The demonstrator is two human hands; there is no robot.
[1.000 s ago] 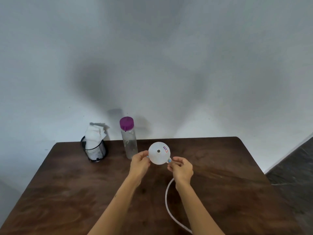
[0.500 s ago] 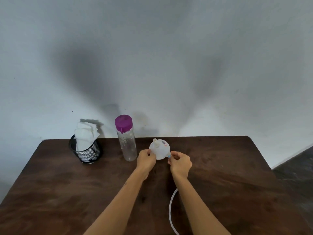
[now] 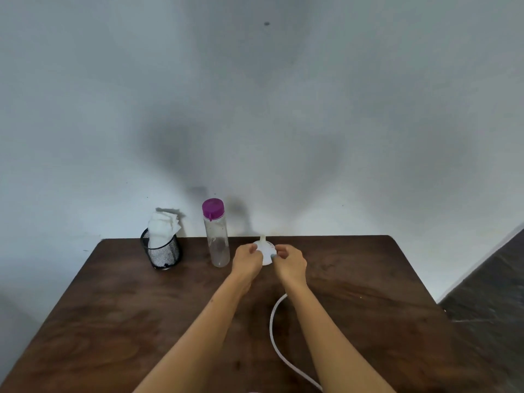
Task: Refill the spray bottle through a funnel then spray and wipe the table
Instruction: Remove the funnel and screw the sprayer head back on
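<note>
At frame centre the white funnel (image 3: 265,252) sits mouth-down, spout up, pinched at its rim by left hand (image 3: 247,260) and right hand (image 3: 289,261). It looks light, stiff plastic; the rim suits gripping. The purple-capped bottle (image 3: 217,236) stands just left.

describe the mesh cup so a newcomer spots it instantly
Start at the dark brown wooden table and follow its far edge along the wall to the left corner. There stands a black wire-mesh cup, stuffed with white tissues, left of the purple-capped clear bottle.
</note>
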